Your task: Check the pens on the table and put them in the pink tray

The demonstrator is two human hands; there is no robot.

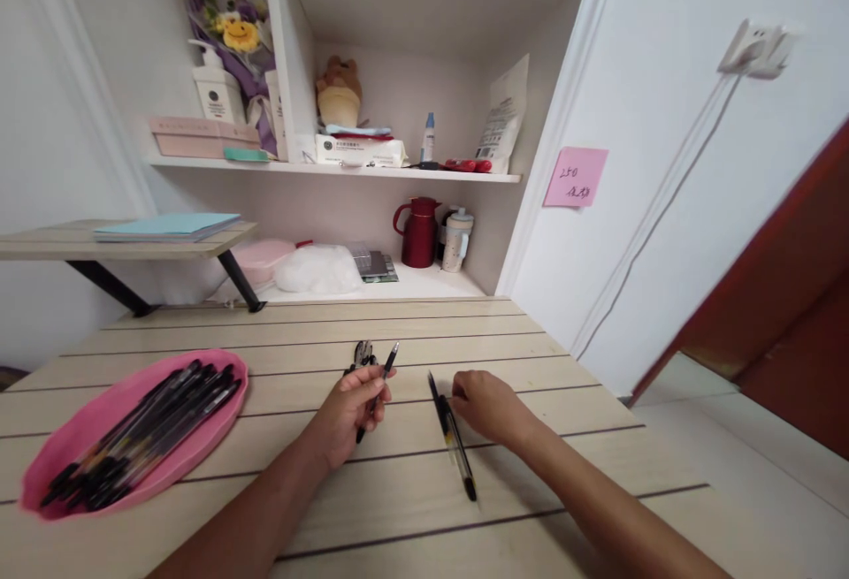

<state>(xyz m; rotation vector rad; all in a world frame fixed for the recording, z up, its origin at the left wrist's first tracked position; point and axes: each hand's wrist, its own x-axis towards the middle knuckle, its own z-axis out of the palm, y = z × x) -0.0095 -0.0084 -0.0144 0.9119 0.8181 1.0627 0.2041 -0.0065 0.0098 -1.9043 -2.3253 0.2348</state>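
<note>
My left hand point(358, 407) is closed around a slim black pen point(391, 360), its pointed metal tip facing up and away. Just beyond those fingers lies a small cluster of black pen parts point(363, 354), partly covered by the hand. My right hand point(487, 402) has its fingers curled in, with the fingertips against a clear-barrelled black pen point(459, 455). That pen slants toward me and looks slightly blurred; the exact grip is hidden. A thin dark piece point(434, 389) shows at its far end. To the left, a pink oval tray point(225, 402) holds several black pens point(152, 429).
The slatted wooden table point(531, 517) meets a white shelf unit at the back. A raised small shelf point(40, 239) bears a blue notebook point(169, 227). Behind stand a red jug point(419, 234) and a pale cup point(457, 241). A pink note point(576, 177) is on the wall.
</note>
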